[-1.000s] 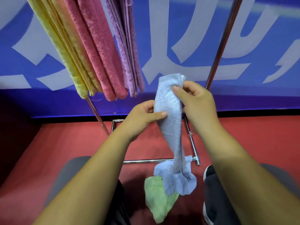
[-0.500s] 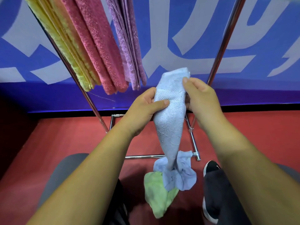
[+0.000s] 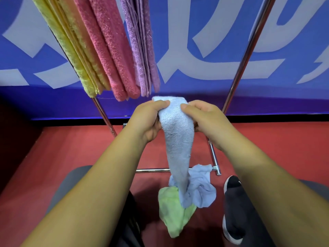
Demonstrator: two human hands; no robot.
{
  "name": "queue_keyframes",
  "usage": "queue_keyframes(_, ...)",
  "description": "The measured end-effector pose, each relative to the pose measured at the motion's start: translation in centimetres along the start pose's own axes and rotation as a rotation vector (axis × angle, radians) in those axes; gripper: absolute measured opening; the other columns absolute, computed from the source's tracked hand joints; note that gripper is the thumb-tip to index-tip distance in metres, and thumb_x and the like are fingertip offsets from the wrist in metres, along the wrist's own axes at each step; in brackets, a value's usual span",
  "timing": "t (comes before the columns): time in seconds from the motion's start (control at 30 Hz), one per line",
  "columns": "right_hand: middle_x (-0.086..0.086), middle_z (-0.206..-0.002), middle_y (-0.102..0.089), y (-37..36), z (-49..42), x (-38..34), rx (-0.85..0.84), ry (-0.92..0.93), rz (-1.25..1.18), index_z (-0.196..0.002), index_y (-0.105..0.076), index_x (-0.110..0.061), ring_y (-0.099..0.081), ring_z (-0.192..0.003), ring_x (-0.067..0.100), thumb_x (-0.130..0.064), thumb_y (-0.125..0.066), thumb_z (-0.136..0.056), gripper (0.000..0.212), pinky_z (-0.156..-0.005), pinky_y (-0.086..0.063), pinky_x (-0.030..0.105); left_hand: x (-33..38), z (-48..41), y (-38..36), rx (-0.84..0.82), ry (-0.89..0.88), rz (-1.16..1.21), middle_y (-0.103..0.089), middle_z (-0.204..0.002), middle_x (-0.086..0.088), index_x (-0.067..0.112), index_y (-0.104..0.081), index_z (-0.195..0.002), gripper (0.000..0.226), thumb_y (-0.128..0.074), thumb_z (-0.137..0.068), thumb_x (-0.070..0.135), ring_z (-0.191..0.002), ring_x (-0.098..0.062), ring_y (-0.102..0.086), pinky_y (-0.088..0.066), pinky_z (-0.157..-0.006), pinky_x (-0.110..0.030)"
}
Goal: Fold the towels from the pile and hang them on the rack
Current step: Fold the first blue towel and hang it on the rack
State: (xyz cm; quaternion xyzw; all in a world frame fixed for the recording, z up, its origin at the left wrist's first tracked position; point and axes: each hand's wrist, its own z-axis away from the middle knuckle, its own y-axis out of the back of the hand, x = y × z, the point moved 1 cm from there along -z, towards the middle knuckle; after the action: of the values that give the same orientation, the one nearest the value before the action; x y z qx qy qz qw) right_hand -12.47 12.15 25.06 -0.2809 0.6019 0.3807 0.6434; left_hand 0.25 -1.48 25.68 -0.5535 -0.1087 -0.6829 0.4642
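Observation:
A light blue towel (image 3: pixel 178 139) hangs lengthwise in front of me, pinched at its top edge by both hands. My left hand (image 3: pixel 147 120) grips its left side and my right hand (image 3: pixel 204 118) grips its right side. Its lower end trails down to the pile on the red floor, where another light blue towel (image 3: pixel 203 189) and a green towel (image 3: pixel 172 209) lie crumpled. The chrome rack (image 3: pixel 247 52) stands ahead. Yellow (image 3: pixel 71 50), pink (image 3: pixel 110 50) and purple (image 3: pixel 142 50) towels hang folded from it at upper left.
A blue wall banner (image 3: pixel 195 41) with white lettering is behind the rack. The rack's base bars (image 3: pixel 153 169) rest on the red floor (image 3: pixel 71 148). My knees and a black shoe (image 3: pixel 233 207) flank the pile.
Both hands moved to the towel's top edge and now pinch it side by side. The view has tilted, so the hung towels sit lower in the frame.

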Motion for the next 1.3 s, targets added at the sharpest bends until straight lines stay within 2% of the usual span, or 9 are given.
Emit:
queue_keyframes(0.1, -0.001, -0.078, -0.069, -0.3, -0.2, 0.3, 0.017, 0.033, 0.024, -0.093, -0.076, -0.019, -0.057, -0.073, 0.018, -0.038, -0.075, -0.094, 0.02, -0.074, -0.047, 0.042, -0.1, -0.3, 0.3, -0.02, 0.046, 0.051, -0.075, -0.123, -0.026, -0.01, -0.065, -0.131, 0.032, -0.059, -0.104, 0.007, -0.092, -0.028, -0.078, -0.065, -0.07, -0.034)
queue_keyframes(0.3, 0.006, -0.093, -0.081, -0.1, -0.8, 0.3, 0.178, 0.061, -0.071, -0.097, -0.079, -0.02, -0.07, -0.08, 0.016, -0.031, -0.077, -0.092, 0.013, -0.081, -0.054, 0.042, -0.1, -0.3, -0.5, -0.225, 0.049, 0.023, -0.071, -0.133, -0.024, -0.005, -0.065, -0.137, 0.036, -0.055, -0.107, 0.014, -0.127, -0.033, -0.069, -0.055, -0.11, -0.047)
queue_keyframes(0.43, 0.017, -0.101, -0.078, 0.5, -1.2, 0.5, 0.261, 0.08, -0.049, -0.097, -0.079, -0.02, -0.068, -0.084, 0.02, -0.036, -0.077, -0.086, 0.02, -0.086, -0.059, 0.054, -1.0, -0.1, -0.8, -0.266, 0.085, -0.215, -0.077, -0.127, -0.014, 0.003, -0.069, -0.133, 0.033, -0.064, -0.103, 0.013, -0.12, -0.025, -0.073, -0.058, -0.106, -0.043)
queue_keyframes(0.57, 0.012, -0.084, -0.072, 1.2, -1.2, 0.6, 0.321, 0.095, -0.051, -0.093, -0.078, -0.016, -0.061, -0.077, 0.016, -0.03, -0.078, -0.09, 0.015, -0.076, -0.05, 0.038, -1.7, -0.4, -0.6, -0.279, 0.104, -0.404, -0.08, -0.12, -0.006, 0.009, -0.074, -0.128, 0.03, -0.071, -0.099, 0.015, -0.107, -0.018, -0.075, -0.059, -0.098, -0.035)
queue_keyframes(0.77, 0.006, -0.08, -0.062, 2.0, -1.7, 0.7, 0.334, 0.062, -0.092, -0.094, -0.074, -0.008, -0.053, -0.076, 0.018, -0.033, -0.077, -0.091, 0.026, -0.073, -0.043, 0.038, -1.5, -0.3, -1.6, -0.257, -0.048, -0.328, -0.079, -0.112, -0.001, 0.013, -0.069, -0.13, 0.028, -0.068, -0.102, 0.009, -0.097, -0.015, -0.076, -0.062, -0.085, -0.032)
queue_keyframes(0.9, 0.013, -0.096, -0.08, 2.0, -1.8, 0.6, 0.305, 0.004, -0.121, -0.1, -0.079, -0.012, -0.067, -0.082, 0.018, -0.034, -0.075, -0.094, 0.023, -0.081, -0.053, 0.039, -1.2, -0.1, -1.9, -0.233, -0.094, -0.315, -0.079, -0.119, -0.003, 0.015, -0.064, -0.137, 0.034, -0.067, -0.103, 0.011, -0.094, -0.016, -0.076, -0.062, -0.069, -0.03)
queue_keyframes(1.1, 0.0, -0.087, -0.077, 1.3, -1.6, 0.3, 0.195, -0.073, -0.082, -0.095, -0.08, -0.015, -0.066, -0.082, 0.017, -0.048, -0.07, -0.084, 0.036, -0.082, -0.05, 0.04, -0.8, -0.4, -1.3, -0.23, -0.049, -0.174, -0.074, -0.131, -0.018, 0.003, -0.066, -0.137, 0.034, -0.064, -0.105, 0.012, -0.114, -0.027, -0.075, -0.063, -0.082, -0.037)
queue_keyframes(1.2, 0.005, -0.088, -0.071, 0.9, -1.5, 0.1, 0.145, -0.077, -0.148, -0.089, -0.08, -0.019, -0.063, -0.085, 0.022, -0.038, -0.07, -0.079, 0.023, -0.083, -0.048, 0.044, -0.4, -0.5, -1.1, -0.254, 0.019, -0.045, -0.072, -0.133, -0.021, -0.004, -0.065, -0.138, 0.037, -0.06, -0.106, 0.014, -0.124, -0.031, -0.071, -0.063, -0.092, -0.037)
queue_keyframes(1.3, 0.011, -0.09, -0.073, 0.6, -1.5, 0.0, 0.133, -0.057, -0.245, -0.094, -0.079, -0.019, -0.065, -0.084, 0.024, -0.021, -0.069, -0.092, 0.01, -0.081, -0.049, 0.046, -0.1, -0.3, -1.1, -0.258, 0.084, 0.094, -0.074, -0.126, -0.024, -0.01, -0.063, -0.135, 0.036, -0.052, -0.108, 0.01, -0.114, -0.032, -0.075, -0.063, -0.095, -0.038)
